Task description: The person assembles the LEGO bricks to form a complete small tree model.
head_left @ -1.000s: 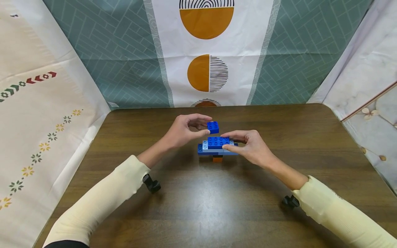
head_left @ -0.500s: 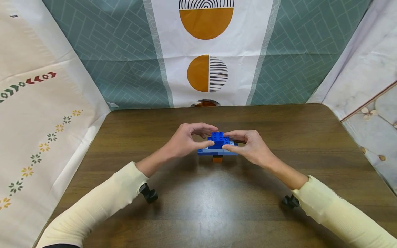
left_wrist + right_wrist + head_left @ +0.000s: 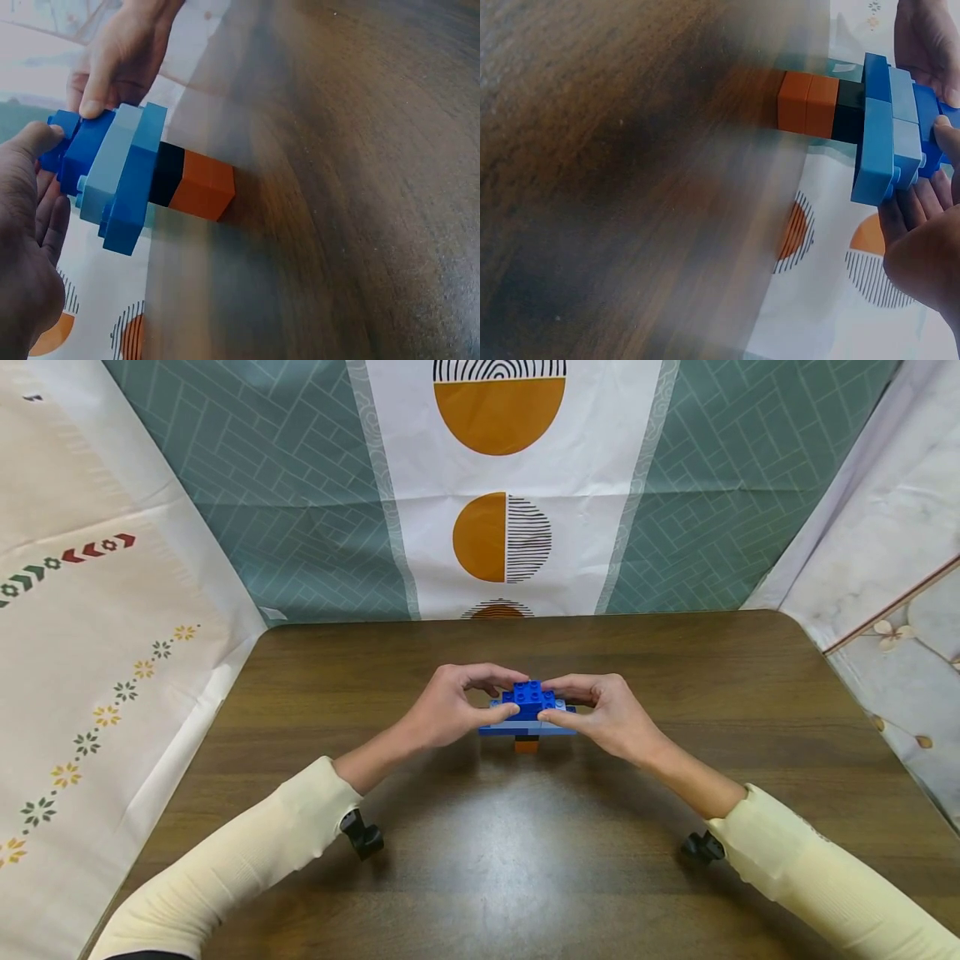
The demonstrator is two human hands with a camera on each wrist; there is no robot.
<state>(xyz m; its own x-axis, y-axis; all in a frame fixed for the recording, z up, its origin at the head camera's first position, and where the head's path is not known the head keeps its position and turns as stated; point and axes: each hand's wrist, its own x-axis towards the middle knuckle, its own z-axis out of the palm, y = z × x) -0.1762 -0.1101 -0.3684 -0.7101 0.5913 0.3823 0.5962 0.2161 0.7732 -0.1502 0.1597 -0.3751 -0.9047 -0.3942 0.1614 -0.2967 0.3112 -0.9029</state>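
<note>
A stepped stack of toy building bricks stands upright at the table's middle. My left hand [image 3: 453,706] pinches the small dark blue brick [image 3: 528,693] on top, thumb in front and fingers behind. Below it lies a wider dark blue brick [image 3: 88,146], which my right hand [image 3: 611,714] grips at its right end. Under that come a light blue layer [image 3: 111,166] and a longer layer in two blues [image 3: 875,150]. A black brick [image 3: 166,174] and orange bricks [image 3: 821,105] form the narrow column beneath. Fingertips partly hide the upper bricks in the head view.
The brown wooden table [image 3: 510,860] spreads around the stack. Behind its far edge hangs a patterned cloth [image 3: 300,510], with more cloths along the left and right sides. Black wrist mounts [image 3: 362,835] hang below both sleeves.
My left hand has moved down and slightly right, carrying the small dark blue brick from above onto the wider one. My right hand has kept its grip in the same spot.
</note>
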